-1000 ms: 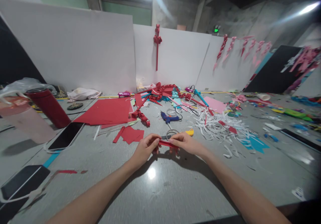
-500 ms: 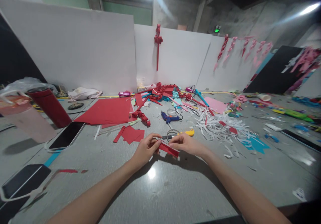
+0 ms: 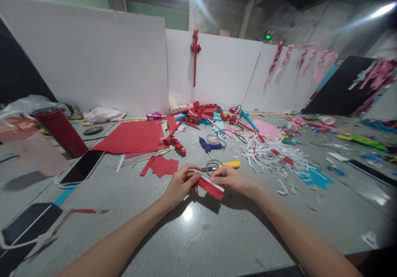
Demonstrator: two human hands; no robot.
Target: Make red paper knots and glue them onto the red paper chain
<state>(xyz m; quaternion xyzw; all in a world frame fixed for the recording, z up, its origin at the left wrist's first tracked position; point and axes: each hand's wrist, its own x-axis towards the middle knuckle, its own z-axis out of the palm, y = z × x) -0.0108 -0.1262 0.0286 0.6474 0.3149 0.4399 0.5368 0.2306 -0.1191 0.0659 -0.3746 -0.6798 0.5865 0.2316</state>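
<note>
A small red strip of paper [image 3: 210, 188] with a white band along its upper edge is held above the table between both hands. My left hand [image 3: 182, 184] pinches its left end between thumb and fingers. On the upper right edge, the thumb and fingers of my right hand [image 3: 232, 179] are closed on the white band. Just beyond the hands lie a yellow-handled cutter [image 3: 233, 164] and a grey ring of tape [image 3: 214, 162]. Red paper pieces [image 3: 163, 166] lie left of them, and a blue glue gun [image 3: 211, 144] rests farther back.
White paper shreds [image 3: 266, 152] are heaped at the right. Large red sheets [image 3: 133, 137] lie at the left, near a phone [image 3: 83, 167], a red flask [image 3: 62, 132] and a pink tumbler [image 3: 34, 148]. White panels [image 3: 214, 70] stand behind the table.
The red strip has tilted, so more of its white band and red face shows. Both hands keep hold in nearly the same place.
</note>
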